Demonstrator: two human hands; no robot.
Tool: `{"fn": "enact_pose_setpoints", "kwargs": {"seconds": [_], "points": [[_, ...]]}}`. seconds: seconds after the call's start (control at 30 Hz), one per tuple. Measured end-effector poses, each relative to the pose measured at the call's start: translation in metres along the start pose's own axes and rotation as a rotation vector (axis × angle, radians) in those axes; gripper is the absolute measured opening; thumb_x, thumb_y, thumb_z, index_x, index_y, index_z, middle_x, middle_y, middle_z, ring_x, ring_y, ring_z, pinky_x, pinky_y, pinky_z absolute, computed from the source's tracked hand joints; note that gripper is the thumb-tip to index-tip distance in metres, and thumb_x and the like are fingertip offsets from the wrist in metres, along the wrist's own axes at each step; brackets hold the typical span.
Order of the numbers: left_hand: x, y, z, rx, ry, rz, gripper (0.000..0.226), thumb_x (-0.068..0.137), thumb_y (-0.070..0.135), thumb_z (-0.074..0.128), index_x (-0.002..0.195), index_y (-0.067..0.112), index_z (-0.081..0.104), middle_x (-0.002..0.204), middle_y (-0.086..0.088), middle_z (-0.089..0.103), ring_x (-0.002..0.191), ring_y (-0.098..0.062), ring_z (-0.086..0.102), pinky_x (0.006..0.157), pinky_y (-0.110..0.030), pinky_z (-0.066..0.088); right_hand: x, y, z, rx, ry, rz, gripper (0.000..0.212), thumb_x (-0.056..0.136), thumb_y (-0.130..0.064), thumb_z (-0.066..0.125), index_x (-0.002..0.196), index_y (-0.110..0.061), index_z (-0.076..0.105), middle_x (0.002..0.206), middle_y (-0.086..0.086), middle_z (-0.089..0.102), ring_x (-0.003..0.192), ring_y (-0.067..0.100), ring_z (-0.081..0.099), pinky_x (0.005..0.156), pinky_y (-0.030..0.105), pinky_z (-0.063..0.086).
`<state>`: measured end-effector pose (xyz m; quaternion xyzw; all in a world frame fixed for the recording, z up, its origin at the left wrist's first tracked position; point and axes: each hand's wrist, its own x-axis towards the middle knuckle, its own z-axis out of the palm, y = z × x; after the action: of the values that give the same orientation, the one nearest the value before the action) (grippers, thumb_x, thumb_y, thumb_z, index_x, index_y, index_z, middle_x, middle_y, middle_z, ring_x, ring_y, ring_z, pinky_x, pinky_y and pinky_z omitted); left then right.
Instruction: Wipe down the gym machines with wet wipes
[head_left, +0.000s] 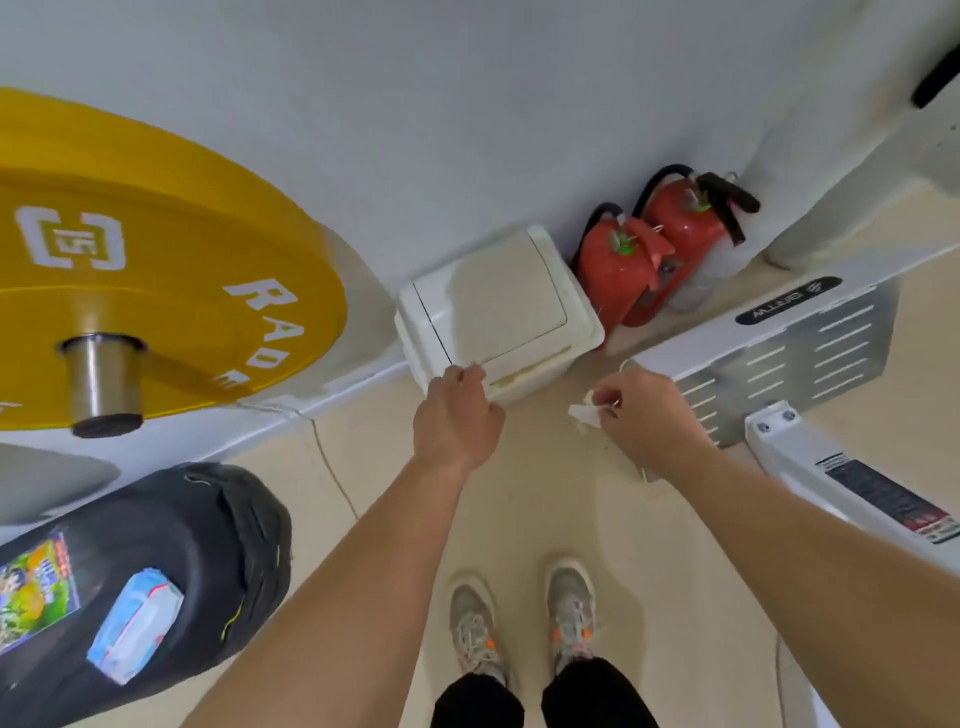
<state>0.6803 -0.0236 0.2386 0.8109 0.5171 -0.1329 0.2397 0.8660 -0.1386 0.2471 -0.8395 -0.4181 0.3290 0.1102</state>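
A white lidded bin (493, 301) stands on the floor against the wall. My left hand (457, 415) reaches to its front edge, fingers curled at the lid's lip. My right hand (649, 410) hovers just right of the bin and pinches a small crumpled white wipe (584, 413). A blue pack of wet wipes (135, 623) lies on a black padded seat (156, 571) at the lower left. A white gym machine frame (810, 467) runs along the right.
A yellow weight plate (156, 234) on a steel bar sleeve hangs at the left. Two red fire extinguishers (649, 254) stand right of the bin against the wall. My feet in grey shoes (524, 613) stand on beige floor; a thin cable crosses it.
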Motion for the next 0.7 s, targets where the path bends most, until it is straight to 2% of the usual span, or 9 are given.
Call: {"fn": "enact_pose_setpoints", "kwargs": {"seconds": [0.17,0.33,0.47,0.53,0.63,0.7], "points": [[0.077,-0.017,0.041,0.166,0.088,0.088,0.046,0.098,0.029,0.047,0.143,0.02,0.045,0.142,-0.001,0.046,0.128,-0.023,0.043,0.098,-0.034,0.042,0.06,0.01,0.036,0.072,0.104,-0.015,0.014,0.086,-0.008,0.068,0.097,-0.013,0.073,0.093,0.0,0.064,0.084,0.017,0.057,0.075,0.025,0.041],[0.109,-0.038,0.052,0.265,0.211,0.146,0.037,0.094,0.027,0.047,0.129,0.019,0.056,0.129,0.002,0.055,0.116,-0.021,0.05,0.091,-0.031,0.037,0.103,-0.015,0.046,0.127,0.177,-0.093,0.006,0.089,-0.012,0.07,0.094,-0.015,0.071,0.095,-0.002,0.062,0.086,0.016,0.061,0.078,0.031,0.052],[0.109,-0.043,0.048,0.167,0.292,0.179,0.041,0.09,0.021,0.052,0.13,0.015,0.057,0.136,-0.001,0.055,0.121,-0.023,0.05,0.097,-0.034,0.04,0.133,-0.041,0.05,0.149,0.238,-0.135,0.009,0.091,-0.01,0.066,0.091,-0.015,0.074,0.092,-0.003,0.064,0.084,0.017,0.062,0.077,0.034,0.055],[0.105,-0.046,0.043,0.139,0.288,0.194,0.046,0.086,0.018,0.055,0.132,0.012,0.057,0.138,-0.003,0.057,0.125,-0.024,0.051,0.099,-0.035,0.042,0.148,-0.053,0.055,0.14,0.207,-0.126,0.014,0.096,-0.016,0.062,0.096,-0.017,0.075,0.092,-0.002,0.068,0.086,0.019,0.064,0.071,0.032,0.053],[0.097,-0.05,0.039,0.139,0.243,0.204,0.051,0.085,0.015,0.059,0.135,0.009,0.056,0.142,-0.007,0.054,0.133,-0.024,0.048,0.103,-0.035,0.041,0.149,-0.06,0.066,-0.02,0.129,-0.097,0.027,0.098,-0.017,0.049,0.081,-0.023,0.069,0.079,-0.004,0.064,0.08,0.022,0.064,0.054,0.026,0.039],[0.086,-0.05,0.03,0.101,0.174,0.191,0.054,0.09,0.016,0.059,0.142,0.009,0.05,0.151,-0.008,0.046,0.14,-0.024,0.041,0.11,-0.036,0.037,0.135,-0.059,0.068,-0.082,0.126,-0.098,0.026,0.096,-0.013,0.048,0.088,-0.021,0.071,0.093,-0.001,0.064,0.089,0.023,0.062,0.061,0.03,0.047]]}}
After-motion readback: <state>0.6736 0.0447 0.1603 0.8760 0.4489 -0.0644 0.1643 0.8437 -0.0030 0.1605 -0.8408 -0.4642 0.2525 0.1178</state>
